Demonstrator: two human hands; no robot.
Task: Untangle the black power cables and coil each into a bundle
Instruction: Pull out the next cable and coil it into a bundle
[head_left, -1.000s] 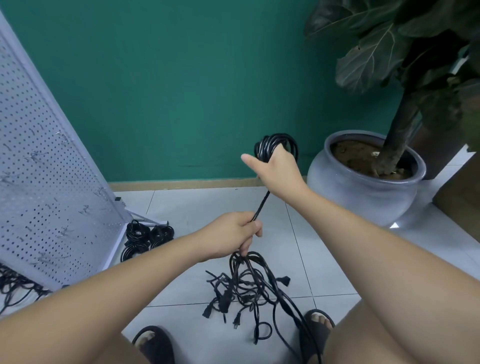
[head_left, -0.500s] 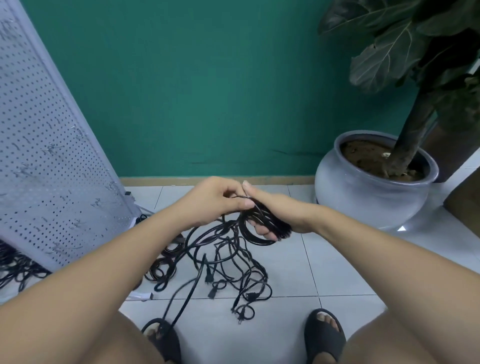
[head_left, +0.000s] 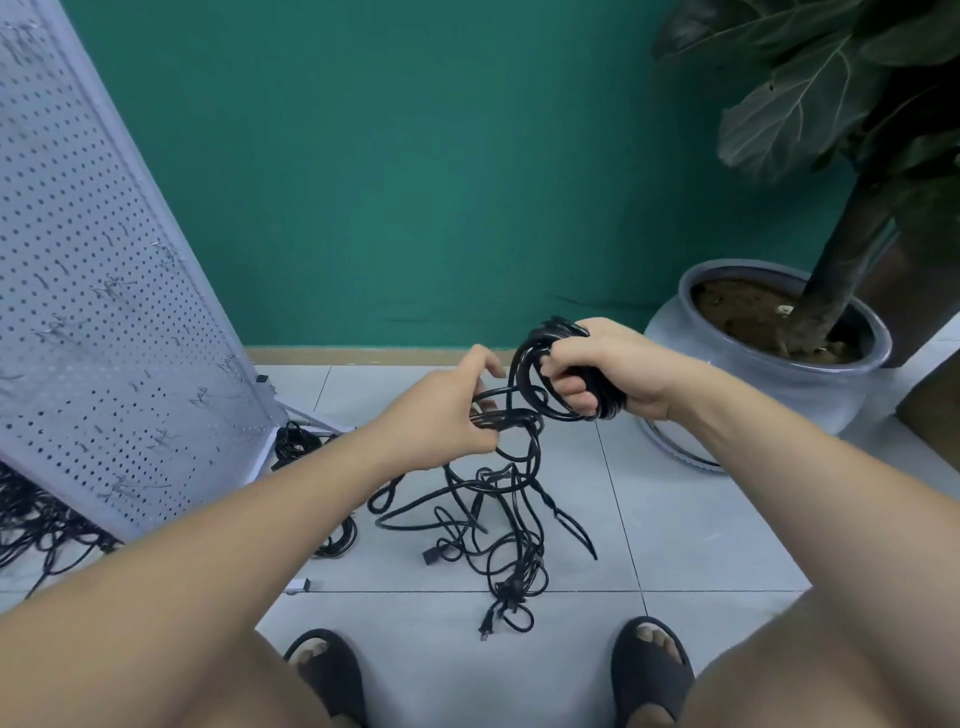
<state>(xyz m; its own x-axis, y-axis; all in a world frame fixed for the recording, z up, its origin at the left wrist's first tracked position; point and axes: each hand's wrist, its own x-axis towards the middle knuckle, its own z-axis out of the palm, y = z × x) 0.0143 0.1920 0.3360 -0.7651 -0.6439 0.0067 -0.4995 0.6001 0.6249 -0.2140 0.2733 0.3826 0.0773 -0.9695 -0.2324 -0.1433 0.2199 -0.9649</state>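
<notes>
Since the earlier frame the right hand (head_left: 608, 374) has drawn its coil (head_left: 537, 382) up and rightward, away from the left hand (head_left: 447, 415). Its grip is closed around the coil's loops, fingers curled through them. The left grip pinches a few cable strands (head_left: 506, 415) just left of the coil. Below both hands the tangle (head_left: 498, 530) hangs down to the tiled floor (head_left: 701, 519). Coiled bundles (head_left: 298, 441) lie at the foot of the pegboard (head_left: 104, 312), far left.

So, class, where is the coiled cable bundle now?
In the head view, right of centre: the right hand grips the coiled bundle above the loose tangle, left of the grey plant pot.
</notes>
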